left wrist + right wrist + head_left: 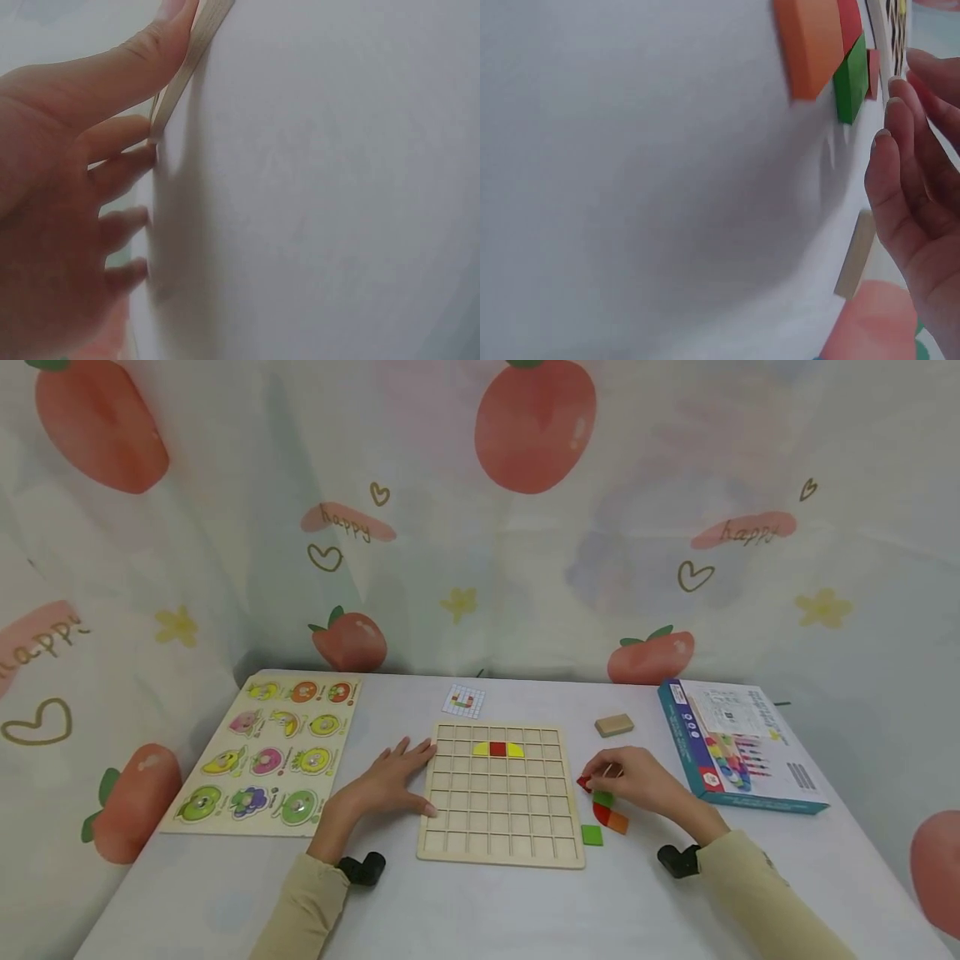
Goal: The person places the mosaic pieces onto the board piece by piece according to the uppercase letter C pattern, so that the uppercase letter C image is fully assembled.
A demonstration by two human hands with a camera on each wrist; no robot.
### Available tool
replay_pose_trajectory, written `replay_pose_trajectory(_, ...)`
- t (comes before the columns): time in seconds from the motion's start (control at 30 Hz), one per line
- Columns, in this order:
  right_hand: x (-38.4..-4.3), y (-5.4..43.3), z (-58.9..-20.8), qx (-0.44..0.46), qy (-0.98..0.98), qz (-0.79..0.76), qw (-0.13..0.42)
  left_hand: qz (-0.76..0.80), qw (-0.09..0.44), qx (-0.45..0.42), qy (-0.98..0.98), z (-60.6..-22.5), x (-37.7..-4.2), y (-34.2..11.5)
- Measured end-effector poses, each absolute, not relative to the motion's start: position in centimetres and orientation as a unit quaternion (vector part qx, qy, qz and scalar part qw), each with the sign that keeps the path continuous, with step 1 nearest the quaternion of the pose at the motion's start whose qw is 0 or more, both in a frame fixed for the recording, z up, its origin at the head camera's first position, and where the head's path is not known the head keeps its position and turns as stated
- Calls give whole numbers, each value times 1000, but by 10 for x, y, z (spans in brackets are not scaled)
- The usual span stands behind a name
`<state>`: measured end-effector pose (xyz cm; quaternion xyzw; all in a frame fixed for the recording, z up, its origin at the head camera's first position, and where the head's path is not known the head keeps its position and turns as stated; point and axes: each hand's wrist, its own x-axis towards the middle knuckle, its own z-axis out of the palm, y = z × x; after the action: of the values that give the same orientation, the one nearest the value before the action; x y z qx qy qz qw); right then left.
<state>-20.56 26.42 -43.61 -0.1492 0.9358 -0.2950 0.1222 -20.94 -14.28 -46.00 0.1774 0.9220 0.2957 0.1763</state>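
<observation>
A wooden grid board (pixel 498 862) lies on the white table, with a red square (pixel 498 749) between two yellow rounded pieces in an upper row. My left hand (pixel 382 781) rests on its left edge, fingers spread and thumb (pixel 161 45) over the rim. Beyond the board's right side my right hand (pixel 633 777) hovers above loose pieces, its fingertips close by a small red piece (pixel 584 783). Its fingers (pixel 900 165) are gently bent, with nothing visible between them. Below it are a green piece (pixel 603 797), a red curved piece (pixel 601 812) and an orange piece (pixel 618 822).
Nearer me is a green square (pixel 592 835). A plain wooden block (pixel 614 725) lies behind my right hand. A small pattern card (pixel 464 701) sits beyond the board. On the left is a fruit puzzle board (pixel 240 828); on the right, a flat box (pixel 795 735).
</observation>
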Motion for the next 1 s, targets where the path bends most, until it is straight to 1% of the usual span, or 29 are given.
replay_pose_trajectory(0.1,-202,270,-436,-146,937,-293,125,291,178,180,923,-461,-210,-145)
replay_pose_trajectory(0.33,-197,272,-437,-120,936,-290,161,286,173,192,923,-460,-212,-149)
replay_pose_trajectory(0.6,-197,270,-441,-110,936,-293,164,292,174,189,922,-460,-211,-148)
replay_pose_trajectory(1.0,-194,272,-436,-140,923,-327,148,296,173,192,920,-467,-213,-144)
